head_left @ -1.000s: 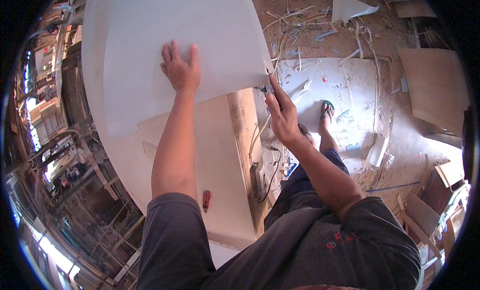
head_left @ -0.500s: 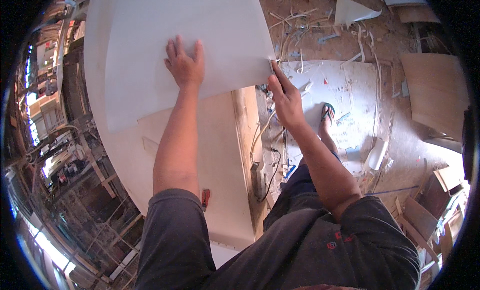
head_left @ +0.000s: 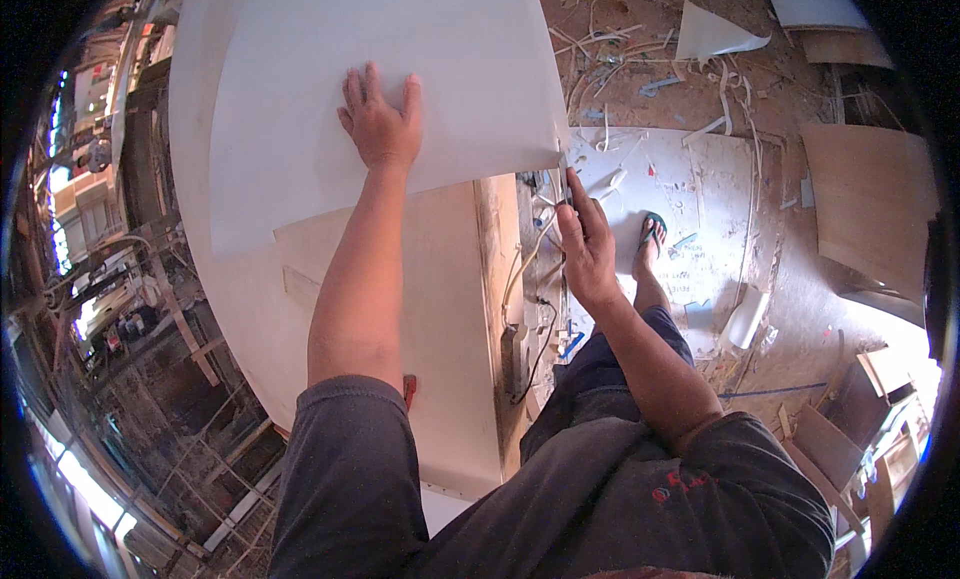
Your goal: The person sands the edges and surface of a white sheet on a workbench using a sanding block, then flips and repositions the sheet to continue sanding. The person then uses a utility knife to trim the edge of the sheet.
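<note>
My left hand [head_left: 384, 127] lies flat with fingers spread on a large white sheet [head_left: 450, 79]. Under the sheet is a pale wooden panel [head_left: 440, 269], showing on its near side. At the sheet's near right corner, my right hand [head_left: 590, 244] is closed around a thin, dark, blade-like tool [head_left: 565, 173]. Its tip meets the sheet's right edge; my fingers hide most of it, so its exact kind is unclear. A small red tool [head_left: 410, 390] rests on the panel beside my left upper arm, partly covered by it.
A wooden beam [head_left: 498, 279] runs beneath the panel's right edge, with a black cable [head_left: 548, 349] hanging beside it. On the floor are a white board [head_left: 715, 194] under my sandalled foot, curled offcut strips [head_left: 725, 94], a white scrap [head_left: 715, 29] and a wooden sheet [head_left: 865, 199].
My right hand has moved nearer me and slightly right, with the tool at the sheet's corner. My left hand has shifted a little right, still flat on the sheet.
</note>
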Demonstrator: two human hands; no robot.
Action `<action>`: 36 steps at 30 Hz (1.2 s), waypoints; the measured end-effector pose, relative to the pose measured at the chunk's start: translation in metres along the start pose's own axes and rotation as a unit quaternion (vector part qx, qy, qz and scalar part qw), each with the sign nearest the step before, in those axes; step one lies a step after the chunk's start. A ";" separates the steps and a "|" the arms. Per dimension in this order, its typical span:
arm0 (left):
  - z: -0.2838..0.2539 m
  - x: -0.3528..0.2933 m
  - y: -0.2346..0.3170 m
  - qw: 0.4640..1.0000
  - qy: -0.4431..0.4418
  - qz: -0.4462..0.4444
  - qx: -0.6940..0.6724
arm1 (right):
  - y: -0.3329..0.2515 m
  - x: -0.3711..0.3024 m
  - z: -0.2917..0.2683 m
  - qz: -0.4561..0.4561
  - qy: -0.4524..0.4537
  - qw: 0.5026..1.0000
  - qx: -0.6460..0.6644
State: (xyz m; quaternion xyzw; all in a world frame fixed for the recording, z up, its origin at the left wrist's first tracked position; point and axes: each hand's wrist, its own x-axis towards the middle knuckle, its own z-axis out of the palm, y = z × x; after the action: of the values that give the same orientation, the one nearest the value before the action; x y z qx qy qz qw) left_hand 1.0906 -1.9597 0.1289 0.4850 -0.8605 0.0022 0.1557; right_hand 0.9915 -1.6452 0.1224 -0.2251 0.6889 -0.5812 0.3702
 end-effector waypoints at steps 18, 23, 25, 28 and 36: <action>0.003 0.002 -0.002 1.000 -0.007 -0.004 0.031 | -0.002 0.011 0.004 0.000 -0.002 0.998 0.056; 0.001 0.001 0.001 1.000 -0.017 -0.013 0.022 | -0.001 0.031 0.008 0.023 0.003 0.998 0.059; 0.000 0.003 0.001 1.000 -0.018 -0.016 0.020 | 0.000 0.033 0.009 -0.006 0.012 0.999 0.047; -0.001 0.001 0.001 0.999 -0.021 -0.023 0.004 | -0.001 0.029 0.007 -0.014 0.010 0.999 0.029; 0.002 0.001 -0.001 1.000 0.018 -0.002 0.021 | -0.010 0.049 0.014 -0.049 0.032 0.998 0.021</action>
State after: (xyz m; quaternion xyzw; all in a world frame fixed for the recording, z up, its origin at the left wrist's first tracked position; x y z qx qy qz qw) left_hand 1.0906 -1.9611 0.1267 0.4897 -0.8563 0.0290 0.1613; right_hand 0.9704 -1.6919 0.1191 -0.2323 0.6757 -0.6201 0.3239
